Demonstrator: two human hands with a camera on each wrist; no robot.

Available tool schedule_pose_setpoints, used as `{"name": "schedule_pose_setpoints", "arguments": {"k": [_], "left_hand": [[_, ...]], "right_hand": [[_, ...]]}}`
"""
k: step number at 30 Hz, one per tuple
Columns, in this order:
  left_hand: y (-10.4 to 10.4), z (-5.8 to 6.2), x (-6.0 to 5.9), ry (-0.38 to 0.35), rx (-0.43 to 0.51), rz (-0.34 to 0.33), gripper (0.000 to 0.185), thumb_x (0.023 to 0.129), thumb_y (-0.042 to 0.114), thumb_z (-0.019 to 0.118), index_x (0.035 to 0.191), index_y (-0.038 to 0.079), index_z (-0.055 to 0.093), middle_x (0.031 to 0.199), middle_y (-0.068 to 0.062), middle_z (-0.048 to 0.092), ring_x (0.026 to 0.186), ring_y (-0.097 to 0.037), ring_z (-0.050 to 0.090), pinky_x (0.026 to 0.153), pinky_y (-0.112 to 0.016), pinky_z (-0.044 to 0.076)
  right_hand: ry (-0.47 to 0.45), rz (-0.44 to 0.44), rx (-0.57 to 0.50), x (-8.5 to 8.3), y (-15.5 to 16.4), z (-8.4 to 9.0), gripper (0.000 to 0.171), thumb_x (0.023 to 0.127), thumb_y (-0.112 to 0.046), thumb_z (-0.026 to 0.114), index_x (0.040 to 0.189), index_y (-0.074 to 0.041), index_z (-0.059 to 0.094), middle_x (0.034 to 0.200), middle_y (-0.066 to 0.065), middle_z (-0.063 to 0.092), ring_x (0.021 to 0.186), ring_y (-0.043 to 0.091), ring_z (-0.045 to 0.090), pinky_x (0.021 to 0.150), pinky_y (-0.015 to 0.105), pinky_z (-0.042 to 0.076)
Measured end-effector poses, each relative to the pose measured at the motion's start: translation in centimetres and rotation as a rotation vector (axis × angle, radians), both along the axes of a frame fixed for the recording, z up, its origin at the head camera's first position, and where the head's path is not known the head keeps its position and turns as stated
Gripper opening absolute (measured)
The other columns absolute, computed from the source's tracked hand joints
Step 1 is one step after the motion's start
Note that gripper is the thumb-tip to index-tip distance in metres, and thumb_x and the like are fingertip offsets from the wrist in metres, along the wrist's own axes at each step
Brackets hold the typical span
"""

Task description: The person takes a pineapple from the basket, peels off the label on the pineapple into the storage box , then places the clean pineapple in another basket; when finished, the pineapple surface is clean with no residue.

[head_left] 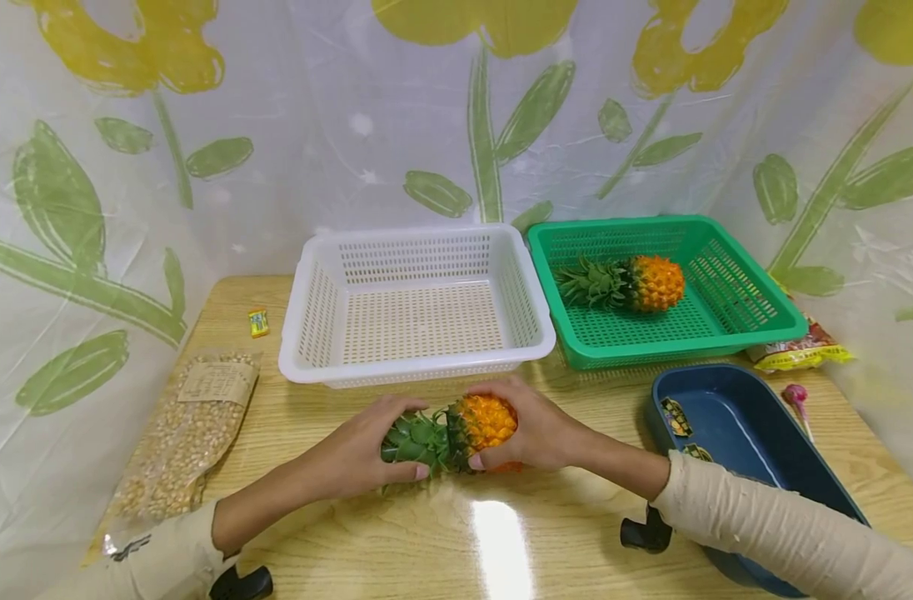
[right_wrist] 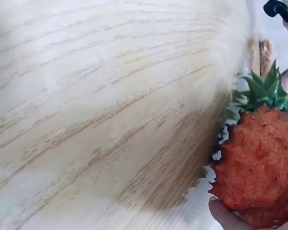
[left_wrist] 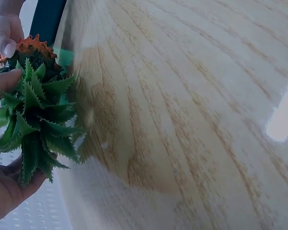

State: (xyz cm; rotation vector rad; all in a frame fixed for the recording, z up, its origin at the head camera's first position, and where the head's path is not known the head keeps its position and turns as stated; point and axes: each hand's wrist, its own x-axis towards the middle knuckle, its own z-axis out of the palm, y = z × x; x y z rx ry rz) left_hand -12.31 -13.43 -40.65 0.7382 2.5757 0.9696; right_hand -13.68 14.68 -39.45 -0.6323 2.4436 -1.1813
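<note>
A small pineapple [head_left: 486, 421] lies sideways between both hands, just above the wooden table in front of the white basket. Its spiky green crown [left_wrist: 36, 120] is within the curled fingers and thumb of my left hand [head_left: 357, 454]. My right hand [head_left: 544, 429] grips the orange fruit end, thumb on the near side and fingers over the far side. From the right wrist, the underside of the pineapple [right_wrist: 259, 158] looks red-orange and knobbly, with a fingertip at its base. Another pineapple [head_left: 657, 283] rests on its side in the green basket [head_left: 756, 343].
Behind the hands is a white basket [head_left: 419, 367]. A dark blue tub [head_left: 741, 433] stands at right, near a lollipop [head_left: 795, 396] and a snack packet [head_left: 801, 346]. At left lie a bag of corn kernels [head_left: 194, 425] and a small yellow packet [head_left: 258, 323]. A flowered curtain hangs behind.
</note>
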Motion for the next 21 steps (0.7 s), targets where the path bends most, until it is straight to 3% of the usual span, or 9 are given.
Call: {"name": "schedule_pose_setpoints", "arguments": {"k": [7, 21], "left_hand": [[-0.1, 0.2, 0.1, -0.009, -0.004, -0.006, 0.082, 0.083, 0.052, 0.079, 0.148, 0.017, 0.045, 0.144, -0.006, 0.050, 0.121, -0.024, 0.055, 0.095, -0.048, 0.050], [-0.3, 1.2, 0.4, -0.024, -0.007, -0.025, 0.079, 0.084, 0.055, 0.076, 0.150, 0.028, 0.041, 0.149, -0.005, 0.046, 0.130, -0.033, 0.052, 0.098, -0.060, 0.048]], "right_hand": [[0.024, 0.008, -0.002, -0.2, 0.2, 0.0, 0.081, 0.069, -0.034, 0.092, 0.140, -0.017, 0.056, 0.137, 0.011, 0.049, 0.110, 0.025, 0.053, 0.082, 0.034, 0.053], [0.076, 0.040, -0.014, -0.2, 1.9, 0.5, 0.077, 0.068, -0.032, 0.092, 0.135, -0.018, 0.057, 0.128, 0.008, 0.052, 0.105, 0.022, 0.054, 0.082, 0.034, 0.053]]}}
